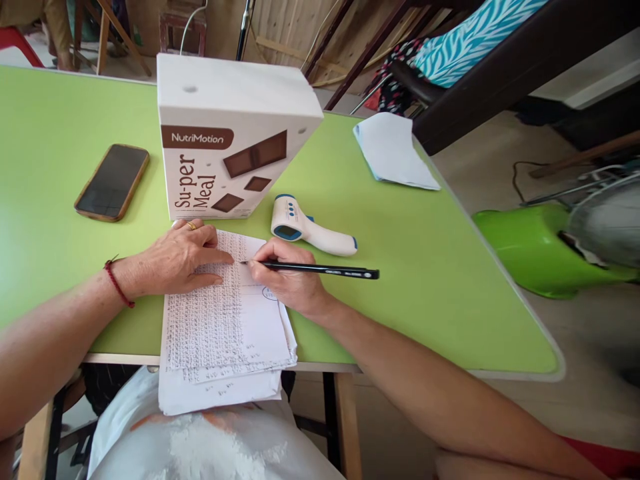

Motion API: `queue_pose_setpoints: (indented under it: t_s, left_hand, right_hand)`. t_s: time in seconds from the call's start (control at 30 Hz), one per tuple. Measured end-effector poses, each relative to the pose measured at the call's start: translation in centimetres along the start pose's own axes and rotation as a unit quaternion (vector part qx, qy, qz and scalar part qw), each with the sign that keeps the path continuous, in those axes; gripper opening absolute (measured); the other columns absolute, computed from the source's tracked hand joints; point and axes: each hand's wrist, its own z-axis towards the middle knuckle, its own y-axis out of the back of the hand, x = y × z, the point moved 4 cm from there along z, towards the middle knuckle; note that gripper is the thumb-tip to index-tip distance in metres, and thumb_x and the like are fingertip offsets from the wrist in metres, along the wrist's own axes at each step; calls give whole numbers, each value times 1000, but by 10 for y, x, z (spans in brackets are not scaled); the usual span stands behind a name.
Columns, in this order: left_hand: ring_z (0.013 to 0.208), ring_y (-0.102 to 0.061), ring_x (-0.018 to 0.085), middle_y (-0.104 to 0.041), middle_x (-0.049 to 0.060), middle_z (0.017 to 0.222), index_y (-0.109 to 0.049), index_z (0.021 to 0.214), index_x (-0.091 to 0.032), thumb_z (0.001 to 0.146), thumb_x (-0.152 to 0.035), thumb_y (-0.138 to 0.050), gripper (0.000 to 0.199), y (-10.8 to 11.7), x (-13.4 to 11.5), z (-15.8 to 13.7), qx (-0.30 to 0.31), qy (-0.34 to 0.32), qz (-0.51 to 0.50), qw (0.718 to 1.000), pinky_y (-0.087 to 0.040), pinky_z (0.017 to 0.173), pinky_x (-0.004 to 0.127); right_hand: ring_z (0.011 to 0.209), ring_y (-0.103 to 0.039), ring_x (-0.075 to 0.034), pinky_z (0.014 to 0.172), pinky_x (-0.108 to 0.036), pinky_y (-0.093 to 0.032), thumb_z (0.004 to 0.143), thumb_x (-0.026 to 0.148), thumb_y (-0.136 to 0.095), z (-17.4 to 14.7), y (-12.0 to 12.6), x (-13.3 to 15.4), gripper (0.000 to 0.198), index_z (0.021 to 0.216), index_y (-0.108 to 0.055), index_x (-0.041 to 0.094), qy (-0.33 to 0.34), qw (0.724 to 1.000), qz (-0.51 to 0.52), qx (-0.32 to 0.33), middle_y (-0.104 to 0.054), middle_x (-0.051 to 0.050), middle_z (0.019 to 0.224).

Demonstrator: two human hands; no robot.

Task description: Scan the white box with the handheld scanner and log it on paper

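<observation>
at the near edge of the green table [400, 267]: my left hand [180, 260] lies flat on the papers [225, 327], fingers spread and unclenched, pinning the top sheet just below the box [225, 140]. my right hand [287, 277] is closed around the pen [320, 269], pinched near the tip, barrel pointing off to my right. tip touches the sheet at the end of a handwritten line, about level with my left fingertips. the stack overhangs the table edge toward my lap.

step in hand, as i judge it: writing or checking an entry on the sheet, left hand marking the row. next stroke calls for light pressure and a steady left hand, so the loose stack does not slide.

thermometer [310, 230] lies just beyond my right knuckles, not touching. phone [113, 181] lies well to the left, face up. folded paper [395, 150] at the far edge.
</observation>
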Motion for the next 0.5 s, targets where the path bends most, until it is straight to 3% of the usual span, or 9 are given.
queue_pose_setpoints:
  t_s: [0.5]
  left_hand:
    - [81, -53, 25, -56, 11, 93, -72, 118, -19, 97, -36, -58, 31, 0, 1, 0, -7, -8, 1, 1000, -42, 80, 42]
  right_hand:
    - [47, -41, -7, 44, -22, -33, 75, 17, -59, 2, 0, 3, 15, 65, -50, 22, 0, 1000, 4, 1, -52, 7, 54]
